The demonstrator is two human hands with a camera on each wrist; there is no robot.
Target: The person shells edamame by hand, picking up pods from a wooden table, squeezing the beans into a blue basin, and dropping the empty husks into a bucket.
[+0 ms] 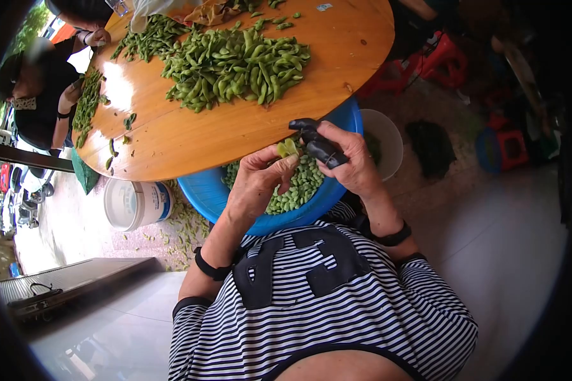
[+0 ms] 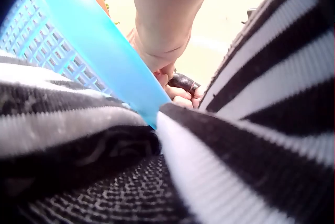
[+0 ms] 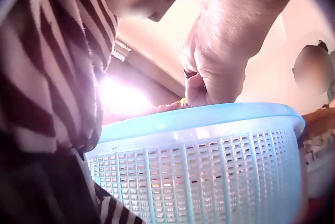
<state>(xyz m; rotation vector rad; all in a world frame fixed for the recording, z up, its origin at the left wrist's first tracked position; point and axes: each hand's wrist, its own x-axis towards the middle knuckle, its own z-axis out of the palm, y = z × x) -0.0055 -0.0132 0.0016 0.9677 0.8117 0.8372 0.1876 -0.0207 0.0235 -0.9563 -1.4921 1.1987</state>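
Now | left hand pinches pod | right hand grips tool

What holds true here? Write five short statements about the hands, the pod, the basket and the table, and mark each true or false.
1. The left hand pinches a green pod. True.
2. The right hand is empty. False: its fingers curl round a black tool.
3. The blue basket holds shelled beans. True.
4. The wooden table is bare. False: a pile of pods lies on it.
5. The hands work over the white bucket. False: they are over the basket.
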